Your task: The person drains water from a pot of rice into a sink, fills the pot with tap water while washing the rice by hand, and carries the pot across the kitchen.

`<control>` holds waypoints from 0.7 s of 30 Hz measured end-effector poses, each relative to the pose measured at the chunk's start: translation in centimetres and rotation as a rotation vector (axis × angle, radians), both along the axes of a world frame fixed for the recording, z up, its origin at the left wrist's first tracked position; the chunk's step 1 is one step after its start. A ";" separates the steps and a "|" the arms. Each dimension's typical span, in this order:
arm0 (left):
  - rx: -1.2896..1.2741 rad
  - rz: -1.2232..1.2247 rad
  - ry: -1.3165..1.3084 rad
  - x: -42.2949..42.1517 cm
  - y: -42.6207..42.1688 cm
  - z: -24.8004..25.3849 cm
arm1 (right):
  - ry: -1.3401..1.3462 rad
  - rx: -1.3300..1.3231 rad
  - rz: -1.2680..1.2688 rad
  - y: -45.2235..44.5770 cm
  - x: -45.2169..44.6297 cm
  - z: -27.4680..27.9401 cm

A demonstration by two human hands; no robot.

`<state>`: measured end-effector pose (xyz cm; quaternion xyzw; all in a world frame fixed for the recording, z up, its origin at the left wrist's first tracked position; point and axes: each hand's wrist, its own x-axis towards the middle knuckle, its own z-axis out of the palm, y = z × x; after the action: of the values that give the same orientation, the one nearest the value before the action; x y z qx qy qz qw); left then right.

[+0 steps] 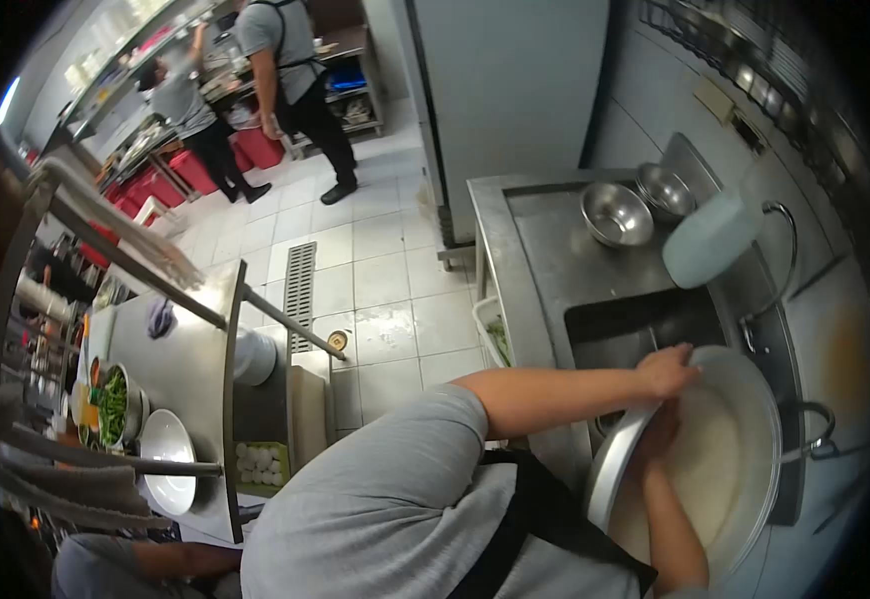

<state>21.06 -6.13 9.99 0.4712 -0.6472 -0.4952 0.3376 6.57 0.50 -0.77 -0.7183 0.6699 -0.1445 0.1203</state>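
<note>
A large metal pot (767, 439) is tilted at the sink in front of me, with whitish contents (710, 459) spread inside it. My left hand (670, 372) is closed over the pot's rim on its sink side. Just below it, inside the pot, my right hand (659, 427) lies close to the inner wall; its fingers are partly hidden and blurred. Beyond the rim is the dark sink basin (645, 324). A curved faucet (787, 250) rises at the back of the sink, and a second tap (817, 424) stands beside the pot.
Two metal bowls (617, 216) and a pale plastic container (713, 240) rest on the sink counter. Left, a steel table (195, 344) holds a white plate (168, 459) and a bowl of greens (115, 404). Two people (290, 90) stand far off; another person's arm (180, 559) shows lower left.
</note>
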 end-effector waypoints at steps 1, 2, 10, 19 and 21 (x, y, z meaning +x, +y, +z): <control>0.005 -0.001 0.002 -0.1 0.2 -0.1 | 0.005 0.014 0.044 1.5 0.3 -0.5; 0.013 -0.010 0.003 -0.1 0.1 0.2 | -0.028 -0.016 0.179 4.6 0.4 0.1; 0.109 -0.088 -0.040 1.5 1.2 3.2 | 0.337 0.283 0.606 14.5 -4.5 11.4; 0.035 -0.027 -0.044 0.6 0.6 1.3 | 0.355 0.137 0.327 4.8 -6.3 7.1; 0.035 -0.022 -0.049 0.4 0.7 1.3 | 0.401 0.117 0.230 3.6 -5.9 8.7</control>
<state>21.48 -5.45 11.31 0.4818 -0.6516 -0.4985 0.3080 0.64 4.10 7.95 -0.7961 0.6012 0.0547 0.0420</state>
